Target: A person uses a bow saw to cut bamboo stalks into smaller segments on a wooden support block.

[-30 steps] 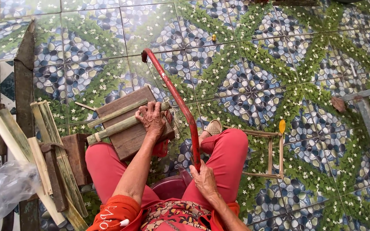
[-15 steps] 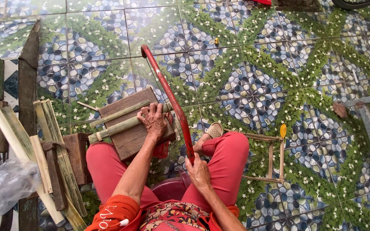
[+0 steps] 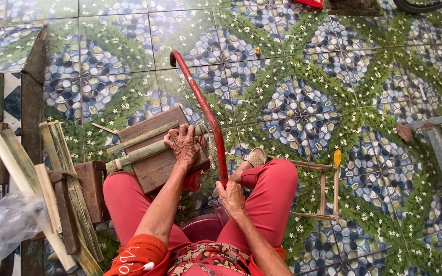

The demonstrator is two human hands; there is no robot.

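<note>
The tiled floor (image 3: 303, 92) looks the same as a second ago, and the wooden block (image 3: 154, 148) lies at the same place, left of the knees. The red saw (image 3: 205, 115) has moved a little: its far end points more to the left now, so the cut seems to go on. The left hand (image 3: 184, 145) still presses the bamboo stick (image 3: 134, 156) on the block. The right hand (image 3: 231, 197), closed on the saw handle, stays near the body.
</note>
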